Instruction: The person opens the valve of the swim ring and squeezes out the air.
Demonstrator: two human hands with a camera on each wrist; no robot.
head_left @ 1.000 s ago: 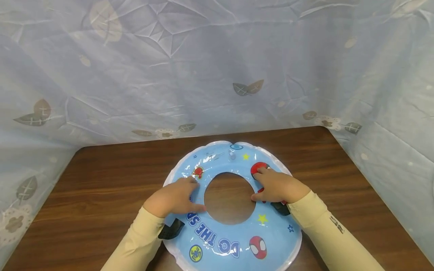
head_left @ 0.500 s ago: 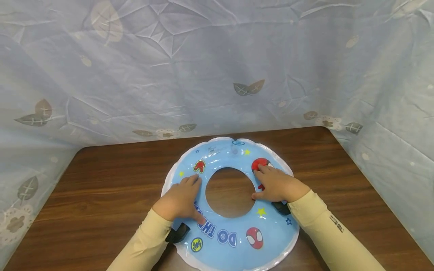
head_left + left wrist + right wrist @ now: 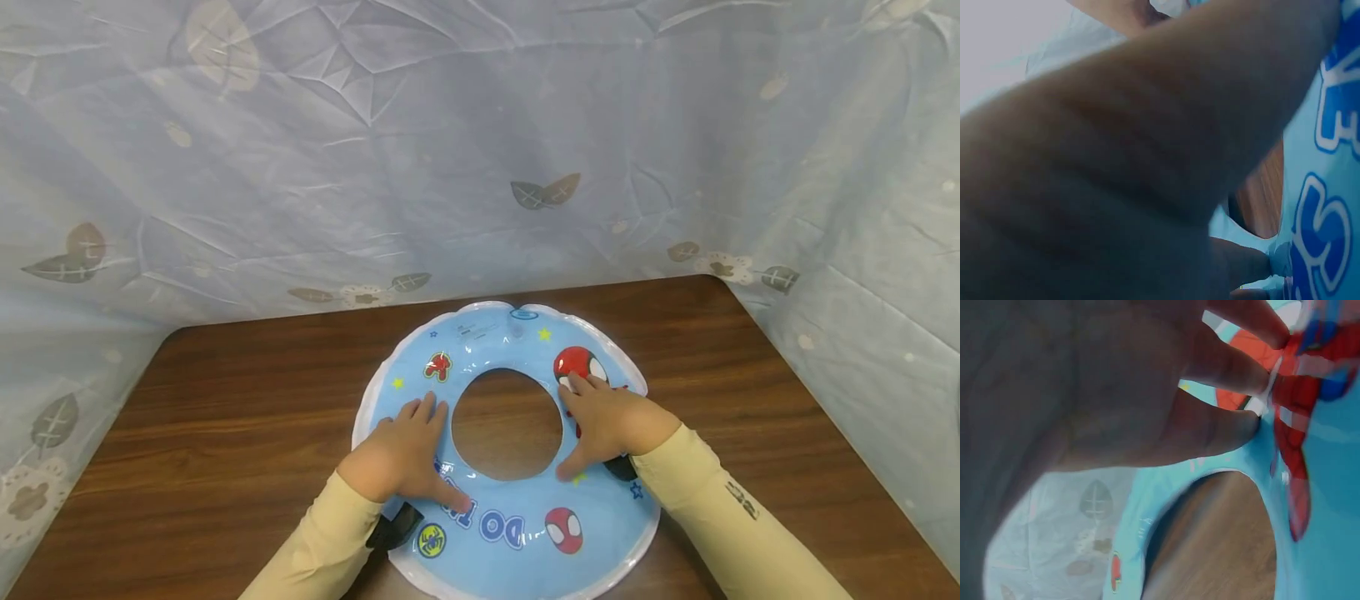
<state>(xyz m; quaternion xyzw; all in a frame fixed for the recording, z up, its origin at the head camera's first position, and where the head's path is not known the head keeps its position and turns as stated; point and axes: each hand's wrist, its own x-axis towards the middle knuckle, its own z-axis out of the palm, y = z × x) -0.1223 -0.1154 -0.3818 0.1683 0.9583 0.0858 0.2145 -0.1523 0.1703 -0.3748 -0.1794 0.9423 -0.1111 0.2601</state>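
A blue inflatable swim ring (image 3: 517, 521) with a white scalloped rim lies flat on the wooden table, printed with letters, stars and red masked figures. On its left side rests my left hand (image 3: 405, 454), fingers spread and thumb across the lettering. My right hand (image 3: 611, 421) lies spread on the right side, over a red figure, its thumb near the inner hole. In the right wrist view the fingertips (image 3: 1247, 425) touch the glossy surface of the ring (image 3: 1329, 506). The left wrist view is mostly filled by the blurred left hand (image 3: 1116, 144), beside the ring's big blue letters (image 3: 1322, 231).
The brown wooden table (image 3: 247, 433) stretches out on both sides of the ring. Behind it and along the right hangs a pale cloth (image 3: 450, 167) with leaf prints. Black straps (image 3: 395, 527) show at the wrists.
The ring has shifted slightly away from me and turned a little clockwise. My left hand has moved slightly right and its fingers have spread; my right thumb has swung down toward me.
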